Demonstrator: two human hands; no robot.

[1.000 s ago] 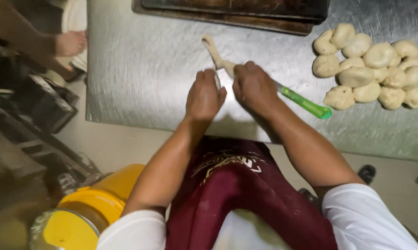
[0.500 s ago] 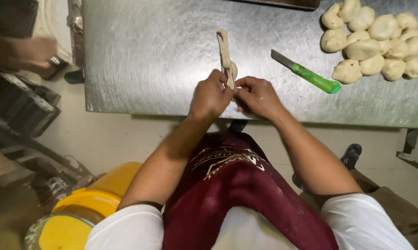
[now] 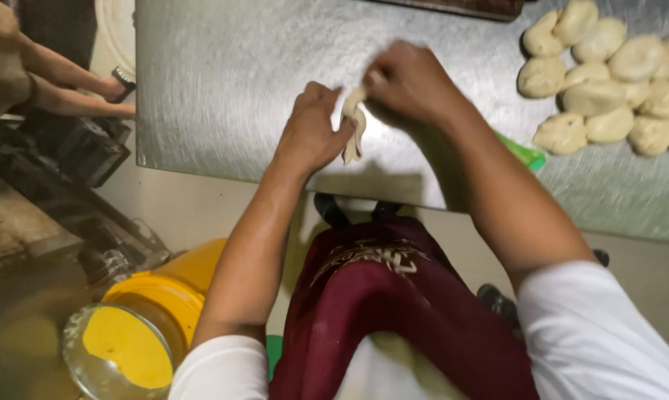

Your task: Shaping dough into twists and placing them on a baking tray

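My left hand [image 3: 312, 130] and right hand [image 3: 408, 81] both pinch a dough strip [image 3: 353, 130], held just above the steel table [image 3: 223, 81] near its front edge. I reckon it could tear if pulled hard, or drop off that edge, well apart from the dough balls [image 3: 608, 81].

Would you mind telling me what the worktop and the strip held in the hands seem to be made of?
The worktop looks like brushed stainless steel: grey, with fine swirl marks and a dull sheen. The strip between the left hand and right hand looks like raw dough: pale, matte, soft and drooping.
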